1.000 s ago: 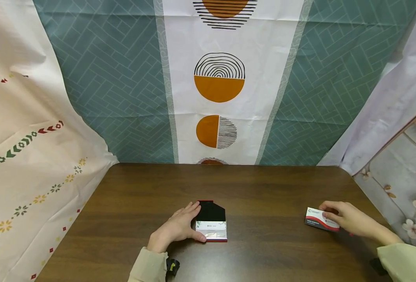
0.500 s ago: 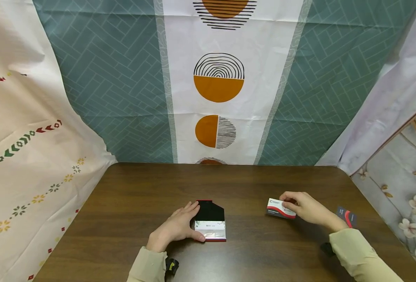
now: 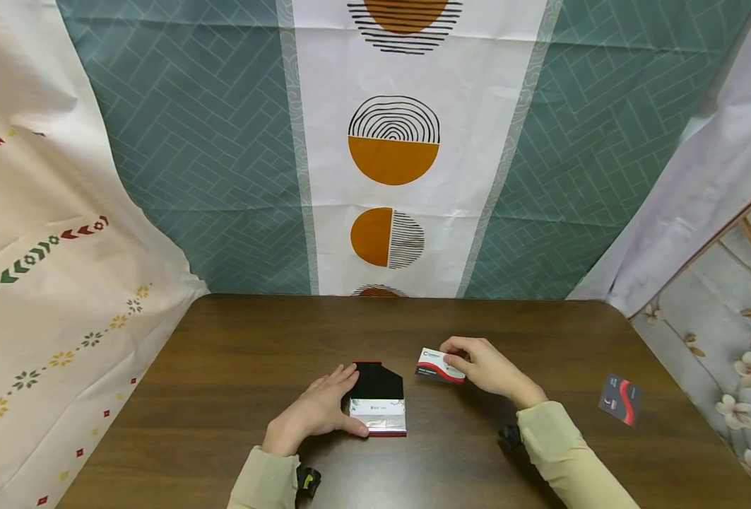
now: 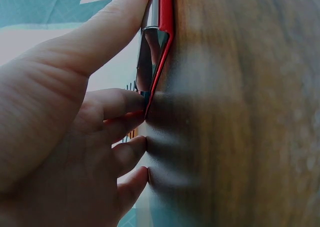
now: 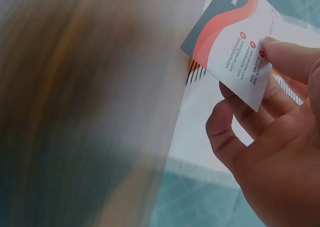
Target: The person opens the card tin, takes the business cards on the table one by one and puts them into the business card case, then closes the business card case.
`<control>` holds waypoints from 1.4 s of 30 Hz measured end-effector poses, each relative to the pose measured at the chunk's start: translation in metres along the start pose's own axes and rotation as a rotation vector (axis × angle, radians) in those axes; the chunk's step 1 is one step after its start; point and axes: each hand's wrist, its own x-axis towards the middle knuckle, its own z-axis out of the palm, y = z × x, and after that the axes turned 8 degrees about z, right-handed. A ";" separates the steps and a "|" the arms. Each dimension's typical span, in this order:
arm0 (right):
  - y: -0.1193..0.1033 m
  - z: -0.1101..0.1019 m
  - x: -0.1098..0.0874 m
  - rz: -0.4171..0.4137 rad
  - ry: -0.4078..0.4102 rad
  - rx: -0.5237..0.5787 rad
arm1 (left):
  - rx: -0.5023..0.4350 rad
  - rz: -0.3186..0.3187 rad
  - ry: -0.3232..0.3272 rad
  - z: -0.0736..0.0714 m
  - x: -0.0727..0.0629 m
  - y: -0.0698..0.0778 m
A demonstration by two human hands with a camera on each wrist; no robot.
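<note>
An unfolded business card case (image 3: 386, 423) lies on the table, with a black inner flap at the back, a silvery front part and a red rim. My left hand (image 3: 318, 410) rests along its left side, thumb on the front corner and fingertips at the flap's edge. In the left wrist view the case's red edge (image 4: 166, 12) shows beside the thumb, the other fingertips touching the table. My right hand (image 3: 486, 366) pinches a white, red and dark grey business card (image 3: 437, 366) between thumb and fingers, above the table right of the case. Printed contact lines face up on the card (image 5: 235, 52).
A dark grey card with a red wave (image 3: 621, 399) lies on the right part of the brown wooden table (image 3: 273, 332). A patterned curtain (image 3: 394, 240) hangs at the table's back edge, with more cloth at both sides.
My right hand has carried the business card leftward from the table's right side to near the case, uncovering the dark grey card. My left hand and the case have stayed in place.
</note>
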 end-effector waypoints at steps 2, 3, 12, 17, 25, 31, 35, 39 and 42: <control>-0.006 0.006 0.004 -0.008 0.007 0.009 | -0.005 0.003 0.006 0.000 0.000 0.001; -0.009 0.008 0.006 -0.008 0.009 0.018 | -0.007 0.005 0.008 0.000 0.001 0.001; -0.030 0.028 0.019 -0.004 0.040 0.053 | -0.015 -0.013 0.014 0.000 0.001 0.001; -0.039 0.039 0.025 -0.024 0.041 0.068 | -0.006 -0.024 0.009 0.000 0.001 0.000; -0.052 0.051 0.033 -0.011 0.041 0.073 | -0.007 -0.038 0.013 0.000 0.003 0.000; -0.058 0.059 0.038 -0.023 0.002 0.096 | -0.018 -0.004 0.027 -0.001 0.002 0.001; -0.062 0.063 0.038 -0.029 -0.026 0.101 | -0.013 -0.004 0.019 -0.001 0.002 0.001; -0.065 0.068 0.039 -0.027 -0.056 0.109 | -0.024 -0.004 0.022 -0.002 0.002 0.001; -0.066 0.072 0.040 -0.032 -0.074 0.108 | -0.036 -0.004 0.031 -0.002 0.001 0.001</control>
